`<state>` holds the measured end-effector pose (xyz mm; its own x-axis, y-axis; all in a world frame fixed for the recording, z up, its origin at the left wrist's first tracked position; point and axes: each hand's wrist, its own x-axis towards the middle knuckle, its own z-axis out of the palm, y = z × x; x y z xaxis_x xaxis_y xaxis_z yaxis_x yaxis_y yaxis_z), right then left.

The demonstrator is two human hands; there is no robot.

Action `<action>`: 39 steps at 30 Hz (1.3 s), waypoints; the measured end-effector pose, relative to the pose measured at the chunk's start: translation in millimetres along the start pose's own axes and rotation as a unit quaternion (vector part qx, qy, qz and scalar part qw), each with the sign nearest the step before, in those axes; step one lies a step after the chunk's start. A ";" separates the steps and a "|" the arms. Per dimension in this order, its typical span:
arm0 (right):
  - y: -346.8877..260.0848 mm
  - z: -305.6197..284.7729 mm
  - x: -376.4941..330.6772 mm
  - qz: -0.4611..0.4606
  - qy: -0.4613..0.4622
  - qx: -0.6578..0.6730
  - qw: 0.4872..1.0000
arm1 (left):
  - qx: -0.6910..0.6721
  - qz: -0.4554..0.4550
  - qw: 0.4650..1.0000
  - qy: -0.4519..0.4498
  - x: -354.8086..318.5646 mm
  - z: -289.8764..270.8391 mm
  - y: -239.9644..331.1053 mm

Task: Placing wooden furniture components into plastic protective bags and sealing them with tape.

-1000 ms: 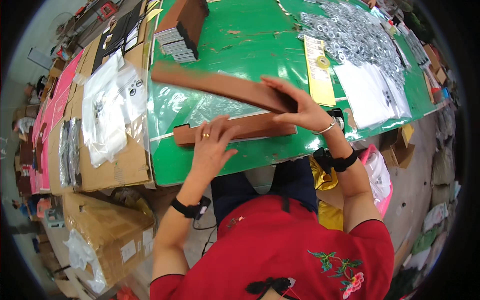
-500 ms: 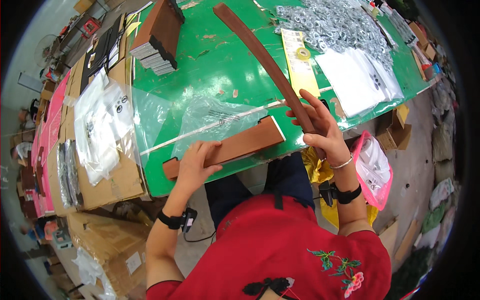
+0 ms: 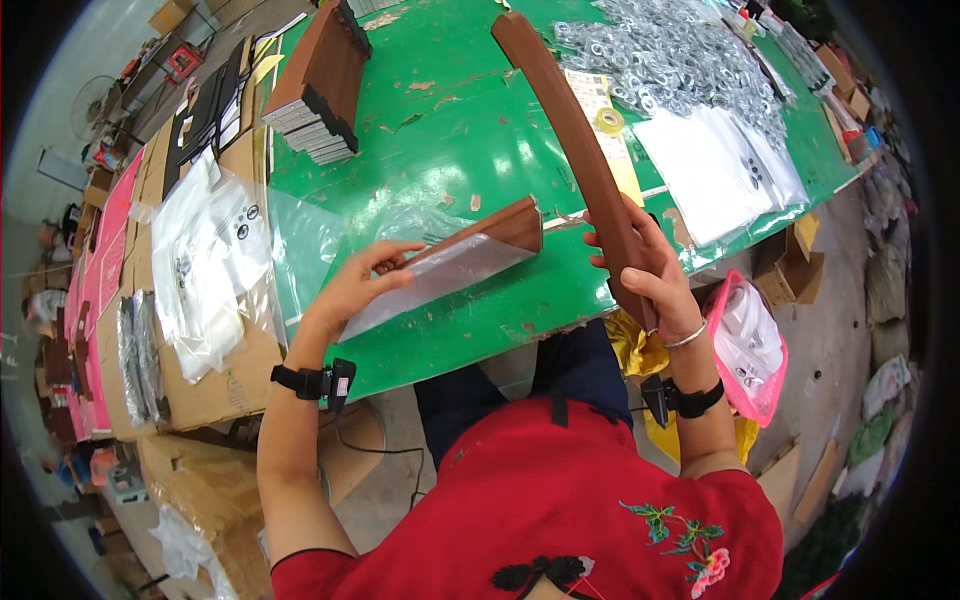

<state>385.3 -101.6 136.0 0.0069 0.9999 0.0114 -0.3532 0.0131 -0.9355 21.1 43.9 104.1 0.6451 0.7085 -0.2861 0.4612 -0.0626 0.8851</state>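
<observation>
My right hand (image 3: 650,265) is wrapped round the lower end of a long brown wood-grain strip (image 3: 580,130). The strip rises steeply over the table, its upper end pointing away from me. With my left hand (image 3: 365,285) I grip a shorter brown wood-grain panel (image 3: 518,230) by its upper edge. That panel stands tilted on the green table (image 3: 470,340), its pale whitish face (image 3: 440,285) toward me. A crumpled clear plastic bag (image 3: 400,222) lies just behind it, partly hidden.
A stack of brown pieces (image 3: 320,75) stands at the far left. At the far right lie a heap of small bagged metal parts (image 3: 670,60), a tape roll (image 3: 607,121) on yellow sheets and flat clear bags (image 3: 700,180). More bags (image 3: 205,270) cover cardboard at left.
My left hand has tipped the shorter panel from its brown side to its pale face. The long strip has shifted right and turned in my right hand.
</observation>
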 end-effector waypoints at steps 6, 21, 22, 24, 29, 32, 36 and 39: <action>8.1 2.2 9.8 0.012 -0.052 -0.019 0.998 | 0.311 0.109 0.923 0.197 29.0 3.9 -41.5; 40.8 15.8 12.1 0.282 -0.153 0.092 0.942 | 0.472 0.241 0.822 0.208 -39.4 85.3 49.8; 35.5 1.3 7.5 0.202 -0.079 0.006 0.976 | 0.462 0.210 0.830 0.233 -37.9 77.6 50.6; 9.2 -14.6 -8.7 0.098 0.010 -0.049 0.994 | 0.453 0.141 0.838 0.271 -39.1 57.6 46.6; -14.5 -102.9 8.6 -0.007 0.170 -0.234 0.957 | 0.420 0.087 0.866 0.258 -2.1 37.0 26.9; 3.7 -153.2 45.1 0.035 0.185 -0.330 0.925 | 0.430 0.049 0.878 0.207 14.1 36.3 -4.1; 28.8 -182.6 86.0 0.090 0.144 -0.397 0.902 | 0.447 0.044 0.872 0.192 15.6 46.1 7.6; 35.1 -173.3 113.7 0.056 0.164 -0.519 0.837 | 0.470 0.037 0.863 0.183 16.0 45.5 7.2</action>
<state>535.9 12.1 43.3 0.3445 0.9381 -0.0353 0.6339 -0.2602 -0.7283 62.4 22.8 89.1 0.5372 0.8423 0.0450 0.8287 -0.5369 0.1582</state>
